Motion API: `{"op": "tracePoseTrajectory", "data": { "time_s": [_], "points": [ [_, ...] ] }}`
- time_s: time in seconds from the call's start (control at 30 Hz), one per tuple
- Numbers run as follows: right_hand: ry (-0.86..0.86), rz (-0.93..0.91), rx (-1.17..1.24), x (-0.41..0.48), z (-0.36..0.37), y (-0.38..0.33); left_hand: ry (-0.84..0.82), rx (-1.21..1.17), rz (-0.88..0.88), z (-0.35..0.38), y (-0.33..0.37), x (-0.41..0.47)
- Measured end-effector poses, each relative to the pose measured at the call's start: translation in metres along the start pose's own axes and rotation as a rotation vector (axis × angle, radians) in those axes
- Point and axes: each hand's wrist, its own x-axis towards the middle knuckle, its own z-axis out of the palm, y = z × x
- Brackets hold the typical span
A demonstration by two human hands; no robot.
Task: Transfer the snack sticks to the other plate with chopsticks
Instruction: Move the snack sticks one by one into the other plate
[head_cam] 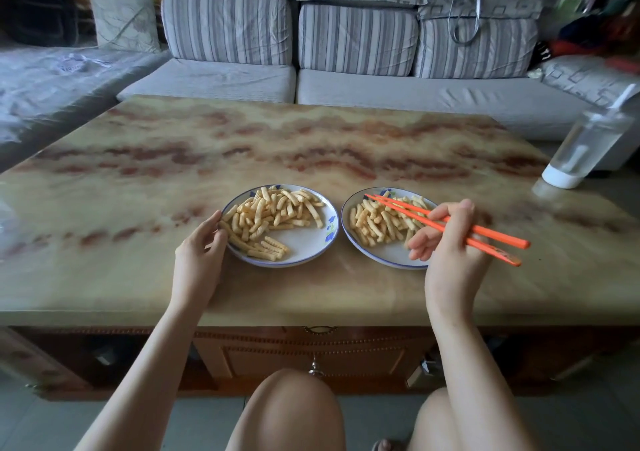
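Two white plates with blue rims sit side by side on the marble table. The left plate carries a heap of pale yellow snack sticks. More snack sticks lie on the right plate. My right hand grips a pair of orange chopsticks; their tips hover over the far side of the right plate with no stick between them. My left hand rests against the left plate's left rim, fingers touching its edge.
A clear water bottle with a white base stands at the table's right edge. A striped grey sofa runs behind the table. The table's front edge and my knees lie below my hands.
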Motion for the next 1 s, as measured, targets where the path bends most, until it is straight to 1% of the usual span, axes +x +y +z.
{"op": "tracePoseTrajectory", "data": {
  "time_s": [0.07, 0.17, 0.27, 0.4, 0.53, 0.63, 0.73, 0.87, 1.0],
  "points": [
    [-0.066, 0.031, 0.029, -0.002, 0.002, -0.001, 0.000, -0.001, -0.004, 0.000, 0.000, 0.000],
    [-0.234, 0.092, 0.036, -0.006, 0.007, -0.002, 0.000, 0.000, -0.003, 0.000, 0.000, 0.000],
    [-0.377, 0.106, 0.042, -0.011, 0.015, -0.001, 0.001, -0.005, -0.004, 0.000, 0.001, -0.001],
    [-0.486, 0.116, 0.025, -0.019, 0.024, 0.002, 0.004, -0.005, -0.010, 0.000, 0.002, -0.001],
    [-0.537, 0.137, 0.020, -0.023, 0.030, 0.004, 0.006, 0.000, -0.008, 0.000, 0.001, 0.000],
    [-0.550, 0.174, 0.004, -0.025, 0.033, 0.006, 0.004, -0.002, -0.012, 0.000, 0.001, 0.000],
    [-0.518, 0.164, 0.001, -0.025, 0.034, 0.007, 0.001, -0.011, -0.022, 0.000, 0.001, -0.001],
    [-0.408, 0.116, 0.030, -0.022, 0.031, 0.007, -0.001, -0.012, -0.020, 0.000, 0.002, -0.001],
    [-0.260, 0.105, 0.049, -0.012, 0.021, 0.004, -0.005, -0.016, -0.025, 0.000, 0.002, -0.001]
  ]
}}
